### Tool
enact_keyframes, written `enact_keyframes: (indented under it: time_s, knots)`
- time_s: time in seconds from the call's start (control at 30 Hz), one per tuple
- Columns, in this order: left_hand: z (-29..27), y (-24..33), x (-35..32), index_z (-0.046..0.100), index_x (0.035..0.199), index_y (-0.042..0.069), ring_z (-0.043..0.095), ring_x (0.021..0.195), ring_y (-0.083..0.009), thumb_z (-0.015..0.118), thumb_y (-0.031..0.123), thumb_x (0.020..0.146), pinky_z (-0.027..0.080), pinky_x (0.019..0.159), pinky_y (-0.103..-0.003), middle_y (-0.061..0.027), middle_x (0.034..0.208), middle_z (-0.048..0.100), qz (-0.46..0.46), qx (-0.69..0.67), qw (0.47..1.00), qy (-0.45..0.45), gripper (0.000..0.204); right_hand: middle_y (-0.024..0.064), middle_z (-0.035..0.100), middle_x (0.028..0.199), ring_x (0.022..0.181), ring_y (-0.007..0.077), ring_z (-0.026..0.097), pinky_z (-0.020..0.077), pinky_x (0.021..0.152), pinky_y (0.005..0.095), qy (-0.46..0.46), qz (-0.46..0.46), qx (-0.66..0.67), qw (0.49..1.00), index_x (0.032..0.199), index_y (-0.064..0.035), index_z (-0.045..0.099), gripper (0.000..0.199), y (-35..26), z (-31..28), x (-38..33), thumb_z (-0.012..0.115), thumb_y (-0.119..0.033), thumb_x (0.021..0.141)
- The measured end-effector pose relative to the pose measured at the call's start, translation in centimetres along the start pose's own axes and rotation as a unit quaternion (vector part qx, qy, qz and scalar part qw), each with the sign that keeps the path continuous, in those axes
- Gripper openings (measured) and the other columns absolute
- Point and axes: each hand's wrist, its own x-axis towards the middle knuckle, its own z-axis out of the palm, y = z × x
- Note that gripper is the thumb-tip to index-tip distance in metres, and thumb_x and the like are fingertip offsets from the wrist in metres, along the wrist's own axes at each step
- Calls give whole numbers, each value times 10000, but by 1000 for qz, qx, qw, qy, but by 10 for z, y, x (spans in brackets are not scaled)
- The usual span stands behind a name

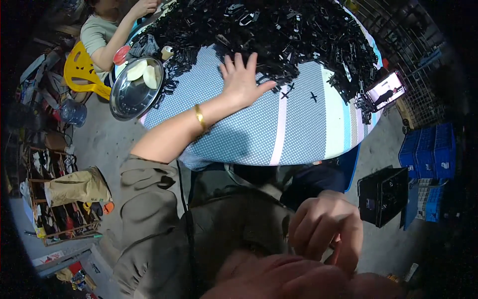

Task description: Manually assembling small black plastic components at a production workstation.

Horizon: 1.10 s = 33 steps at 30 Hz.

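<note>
Left hand (242,79): yours, released, fingers spread flat at the edge of the black plastic parts.
Right hand (326,226): yours, near your face, fingers curled; grip unclear.
Black plastic parts (279,35): heaped on the worktop (259,134).
Steel bowl (135,89): worktop's left edge.

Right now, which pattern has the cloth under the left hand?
In the head view, the tablecloth is blue-and-white checked with pale stripes.

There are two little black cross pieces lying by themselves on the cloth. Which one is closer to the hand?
The left cross piece, just past the thumb of the left hand. The other cross piece lies farther right, beyond the white stripe.
</note>
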Motion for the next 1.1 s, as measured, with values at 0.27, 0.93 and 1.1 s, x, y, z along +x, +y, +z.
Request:
enact_keyframes:
  time_s: [0.27,0.93,1.1]
  knots:
    - [-1,27,1,267,1306,-21,163,1211,-555,574,503,768,159,980,-617,-371,1271,245,42,-54,998,-7,811,117,556,642,535,213,571,466,450,285,-1,-15,19,1000,946,-95,574,135,3,-2,7,556,-192,853]
    - [-28,-4,19,543,1109,80,360,1182,-371,665,291,697,275,974,-534,-161,1221,438,331,-118,932,87,478,165,460,1216,1110,343,449,366,928,426,47,178,-853,489,1137,-72,523,446,20,-238,-47,628,-286,761]
    - [-21,-3,10,475,1219,128,215,1288,-341,615,372,754,157,1008,-594,-108,1392,270,327,0,944,-44,543,200,515,1162,1096,346,464,375,933,403,214,198,-847,445,1087,1,562,459,32,-311,-27,607,-345,788]
